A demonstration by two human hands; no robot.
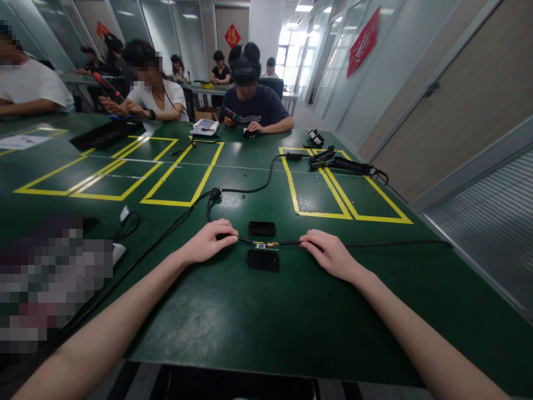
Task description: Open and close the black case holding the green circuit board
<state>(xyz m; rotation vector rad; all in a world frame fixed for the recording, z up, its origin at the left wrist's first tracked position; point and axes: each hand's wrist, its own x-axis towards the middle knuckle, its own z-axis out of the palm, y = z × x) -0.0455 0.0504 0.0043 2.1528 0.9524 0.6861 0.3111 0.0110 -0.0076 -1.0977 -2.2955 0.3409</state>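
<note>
A small circuit board with a black cable leading out of each end lies in front of me on the green table. My left hand pinches the cable on the board's left side. On the other side, my right hand grips the right cable between thumb and fingers. One black plastic case half sits just beyond the board, its hollow side facing up. The other case half lies just nearer to me. Both are apart from my hands.
Yellow tape boxes mark the green table. A black cable with a plug runs left of my hands. Black tools lie at the far right. Across the table, a person handles a small dark object.
</note>
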